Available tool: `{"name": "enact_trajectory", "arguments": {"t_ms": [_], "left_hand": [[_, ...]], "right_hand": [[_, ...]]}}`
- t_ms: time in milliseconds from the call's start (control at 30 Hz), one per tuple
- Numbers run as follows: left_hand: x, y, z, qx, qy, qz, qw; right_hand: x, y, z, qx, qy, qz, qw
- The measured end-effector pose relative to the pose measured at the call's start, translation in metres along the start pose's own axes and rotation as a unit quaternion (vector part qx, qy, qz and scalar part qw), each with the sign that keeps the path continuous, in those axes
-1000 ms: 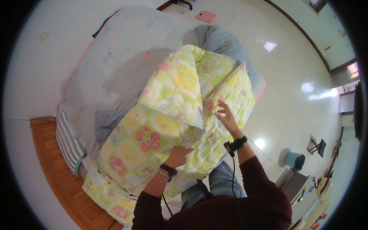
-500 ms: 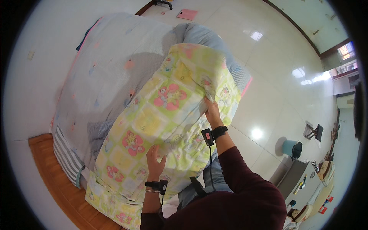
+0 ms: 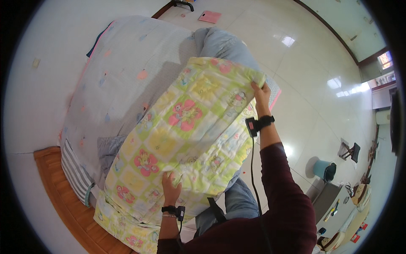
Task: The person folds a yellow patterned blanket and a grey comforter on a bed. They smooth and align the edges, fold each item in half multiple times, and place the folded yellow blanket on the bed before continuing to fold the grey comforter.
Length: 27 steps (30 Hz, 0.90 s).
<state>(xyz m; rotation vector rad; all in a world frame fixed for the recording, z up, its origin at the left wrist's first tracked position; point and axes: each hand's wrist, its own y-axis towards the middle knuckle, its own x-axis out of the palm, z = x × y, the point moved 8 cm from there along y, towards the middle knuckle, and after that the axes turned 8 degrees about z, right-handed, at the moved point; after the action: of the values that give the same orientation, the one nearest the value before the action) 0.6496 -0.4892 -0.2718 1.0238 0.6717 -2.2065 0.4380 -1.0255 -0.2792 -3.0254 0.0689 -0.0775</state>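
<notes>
A yellow-green and white checked quilt (image 3: 163, 142) with pink flowers and cartoon figures lies spread lengthwise over the near side of the bed. My right hand (image 3: 262, 96) is closed on its far right edge, thumb on top and fingers partly hidden by the fabric. Near the quilt's lower middle, my left hand (image 3: 171, 188) pinches the cloth with bent fingers, raising small creases. Between the two hands the surface runs fairly smooth. Both wrists wear black straps with small boxes and cables.
Under the quilt is the bed's pale grey sheet (image 3: 122, 63), with a bunched blue-grey cover (image 3: 224, 44) at the far end. A striped pillow (image 3: 76, 175) rests by the wooden headboard (image 3: 55, 178). On the tiled floor at right are a blue bucket (image 3: 321, 169) and a folding stool (image 3: 350, 151).
My right hand has moved right and away from me along the quilt, drawing its far corner outward and flattening the folds there. My left hand has stayed nearly in place, slightly lower.
</notes>
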Motion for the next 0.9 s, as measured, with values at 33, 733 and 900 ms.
{"name": "enact_trajectory", "arguments": {"t_ms": [33,733,900], "left_hand": [[-0.002,0.000,0.006,0.032,0.034,0.017,0.999],[0.031,0.020,-0.012,0.092,0.059,-0.095,0.990],[0.032,0.022,-0.014,0.124,0.028,-0.076,0.989]], "right_hand": [[-0.007,0.002,0.006,0.011,-0.081,0.012,0.997],[0.083,-0.111,-0.099,-0.364,-0.293,-0.472,0.748],[0.074,-0.048,-0.028,0.070,-0.236,-0.422,0.872]]}}
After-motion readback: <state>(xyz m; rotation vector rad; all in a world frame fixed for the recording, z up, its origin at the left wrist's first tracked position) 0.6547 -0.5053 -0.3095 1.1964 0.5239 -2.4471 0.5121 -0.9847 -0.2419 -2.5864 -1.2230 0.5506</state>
